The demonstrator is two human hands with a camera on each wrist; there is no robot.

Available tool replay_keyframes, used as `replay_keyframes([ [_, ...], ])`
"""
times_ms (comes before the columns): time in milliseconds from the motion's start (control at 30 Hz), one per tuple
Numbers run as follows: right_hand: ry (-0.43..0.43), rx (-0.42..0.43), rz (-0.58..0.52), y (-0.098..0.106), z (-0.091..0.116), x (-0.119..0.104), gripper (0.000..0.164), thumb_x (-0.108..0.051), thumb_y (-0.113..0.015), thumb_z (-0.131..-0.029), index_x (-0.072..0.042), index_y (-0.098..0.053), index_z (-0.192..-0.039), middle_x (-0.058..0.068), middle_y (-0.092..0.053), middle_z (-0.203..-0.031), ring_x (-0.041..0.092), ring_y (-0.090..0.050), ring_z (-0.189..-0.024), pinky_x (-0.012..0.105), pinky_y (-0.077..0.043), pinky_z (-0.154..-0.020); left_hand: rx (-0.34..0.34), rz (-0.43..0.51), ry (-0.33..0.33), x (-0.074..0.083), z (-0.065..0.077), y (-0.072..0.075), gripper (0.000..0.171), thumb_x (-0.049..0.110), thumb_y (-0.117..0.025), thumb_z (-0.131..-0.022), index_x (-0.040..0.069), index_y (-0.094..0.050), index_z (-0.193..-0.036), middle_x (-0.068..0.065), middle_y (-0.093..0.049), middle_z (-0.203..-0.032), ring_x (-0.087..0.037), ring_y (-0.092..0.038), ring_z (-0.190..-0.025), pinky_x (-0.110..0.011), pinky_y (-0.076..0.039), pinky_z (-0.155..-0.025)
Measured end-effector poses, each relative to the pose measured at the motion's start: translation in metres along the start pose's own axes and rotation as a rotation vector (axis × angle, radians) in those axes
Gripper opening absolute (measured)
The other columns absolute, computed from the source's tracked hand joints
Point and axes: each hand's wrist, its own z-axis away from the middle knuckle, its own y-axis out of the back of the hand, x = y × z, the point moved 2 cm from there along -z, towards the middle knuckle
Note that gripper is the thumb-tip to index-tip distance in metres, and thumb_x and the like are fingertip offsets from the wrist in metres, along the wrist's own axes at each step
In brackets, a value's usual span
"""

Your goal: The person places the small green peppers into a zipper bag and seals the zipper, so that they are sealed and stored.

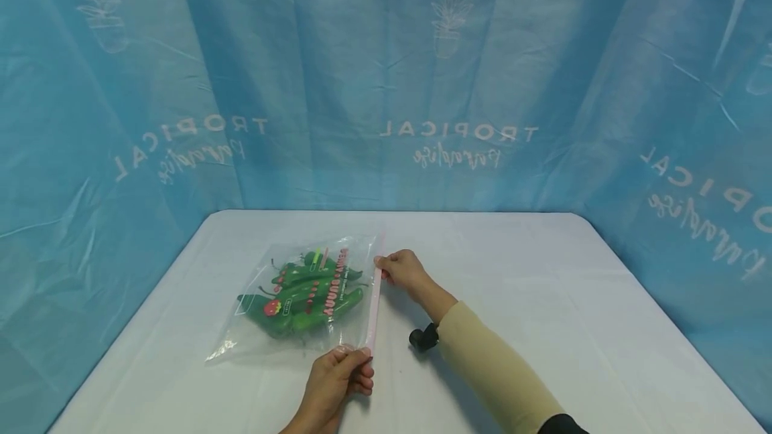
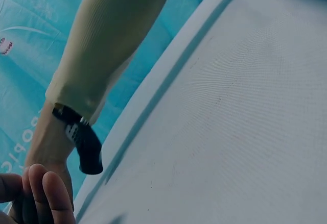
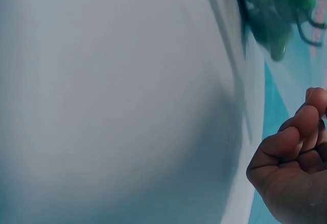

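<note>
A clear zip bag [image 1: 247, 340] with pink lettering lies across the left half of the table, its pink-edged opening strip [image 1: 374, 307] towards the right. Inside it are several green chili peppers [image 1: 310, 297], some with dark curved stems. My left hand [image 1: 334, 380] pinches the near end of the strip between thumb and fingers. At the strip's far part, my right hand [image 1: 404, 268] pinches the edge with its fingertips. The right wrist view shows the curled fingers of the right hand [image 3: 296, 157] beside the peppers [image 3: 278, 9] in the bag.
The white table [image 1: 512, 273] has rounded far corners. Blue curtains [image 1: 362, 79] with printed plants and lettering hang behind it and at both sides. A black wrist camera [image 1: 424, 338] sticks out from the right sleeve [image 1: 491, 367], low over the table.
</note>
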Motion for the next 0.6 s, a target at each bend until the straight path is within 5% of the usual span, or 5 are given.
replay_keyframes([
  [333, -0.029, 0.047, -0.053, 0.004, -0.028, -0.01, 0.029, -0.029, -0.059, -0.093, -0.002, -0.066, -0.085, 0.0, -0.056, -0.068, 0.01, -0.05, -0.063, 0.023, -0.049, -0.061, 0.005, -0.007, -0.002, -0.001, -0.001, -0.003, 0.018, 0.021, -0.063, -0.088, 0.004, -0.061, -0.082, 0.005, -0.062, -0.063, -0.007, -0.059, -0.053, -0.024, -0.054, -0.056],
  [600, -0.042, 0.07, -0.025, 0.004, -0.042, -0.011, 0.033, -0.032, -0.058, -0.093, -0.001, -0.066, -0.087, 0.002, -0.057, -0.073, 0.013, -0.051, -0.067, 0.022, -0.045, -0.057, -0.005, -0.006, 0.019, -0.004, 0.0, 0.0, 0.02, 0.022, -0.062, -0.089, 0.003, -0.062, -0.084, 0.005, -0.061, -0.063, -0.007, -0.059, -0.054, -0.023, -0.054, -0.056],
])
